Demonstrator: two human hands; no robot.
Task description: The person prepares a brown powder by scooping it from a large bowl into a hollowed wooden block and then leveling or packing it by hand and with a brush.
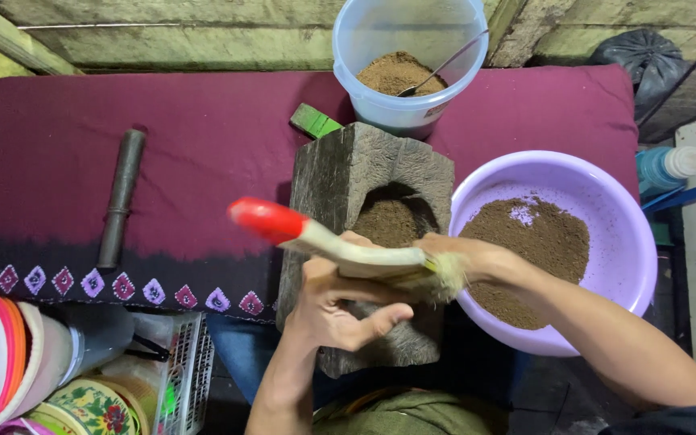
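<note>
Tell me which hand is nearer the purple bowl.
Right. The right hand is at the purple bowl's near rim, holding the brush; the left hand is farther left, over the wooden block.

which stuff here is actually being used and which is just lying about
In use: brush, held by right hand and touched by left hand; wooden block with brown powder; purple bowl.

Lying about: dark rod, green piece, blue bottle, basket.

A bucket (409, 64) stands behind the wooden block (372, 217), a basin (606, 242) to its right.
</note>
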